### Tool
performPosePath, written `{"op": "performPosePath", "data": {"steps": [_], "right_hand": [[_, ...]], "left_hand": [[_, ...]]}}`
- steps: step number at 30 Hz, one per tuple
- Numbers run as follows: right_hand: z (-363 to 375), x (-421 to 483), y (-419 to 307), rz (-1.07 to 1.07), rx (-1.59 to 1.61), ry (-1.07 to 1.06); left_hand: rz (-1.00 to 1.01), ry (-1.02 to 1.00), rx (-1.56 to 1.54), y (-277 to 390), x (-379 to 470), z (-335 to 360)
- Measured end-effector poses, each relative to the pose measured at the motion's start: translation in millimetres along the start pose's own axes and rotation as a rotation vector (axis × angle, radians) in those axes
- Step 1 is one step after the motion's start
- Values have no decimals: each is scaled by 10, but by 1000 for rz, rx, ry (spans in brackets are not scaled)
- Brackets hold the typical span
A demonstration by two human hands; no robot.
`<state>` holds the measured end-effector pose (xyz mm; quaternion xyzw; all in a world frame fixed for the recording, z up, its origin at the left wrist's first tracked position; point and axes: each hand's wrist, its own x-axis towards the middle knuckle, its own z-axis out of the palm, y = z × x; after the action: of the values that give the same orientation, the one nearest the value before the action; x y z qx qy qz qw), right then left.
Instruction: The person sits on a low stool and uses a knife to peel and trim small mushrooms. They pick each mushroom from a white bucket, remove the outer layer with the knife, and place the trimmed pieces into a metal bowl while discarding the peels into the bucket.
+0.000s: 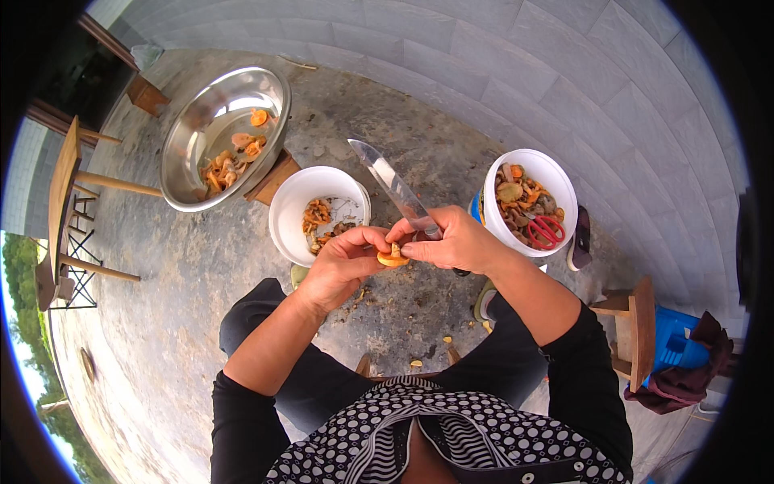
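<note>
Between the fingertips of my left hand (344,260) is an orange mushroom (393,256), its cap downward and its pale stem upward. My right hand (462,242) grips a large kitchen knife (393,184), whose broad blade points up and to the left, away from me. The right thumb and index finger reach the mushroom's stem as well. Just beyond my left hand stands a white bucket (284,212) with orange and brown mushroom pieces in its bottom. Past my right hand, a second white bucket (565,175) holds many mushrooms, with red-handled scissors (546,232) lying on top.
A steel basin (221,130) with orange mushrooms rests tilted on a wooden stool (275,178). Grey tiled wall (484,66) runs along the far and right sides. A dark shoe (580,242) lies by the right bucket. A wooden stool (641,333) stands at right, a wooden table (69,181) at left.
</note>
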<state>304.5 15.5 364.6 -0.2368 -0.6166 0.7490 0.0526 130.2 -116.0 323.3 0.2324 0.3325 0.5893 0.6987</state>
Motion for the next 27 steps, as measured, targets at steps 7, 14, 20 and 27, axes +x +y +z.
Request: {"op": "performPosePath", "data": {"steps": [7, 14, 20, 27], "right_hand": [[31, 56, 63, -100, -70, 93], [62, 55, 75, -55, 98, 195], [15, 56, 63, -128, -48, 221], [31, 32, 131, -81, -25, 222]], "left_hand": [[-95, -34, -141, 24, 19, 36], [-114, 36, -209, -12, 43, 61], [-62, 78, -199, 24, 39, 60], [1, 108, -160, 62, 19, 67]]}}
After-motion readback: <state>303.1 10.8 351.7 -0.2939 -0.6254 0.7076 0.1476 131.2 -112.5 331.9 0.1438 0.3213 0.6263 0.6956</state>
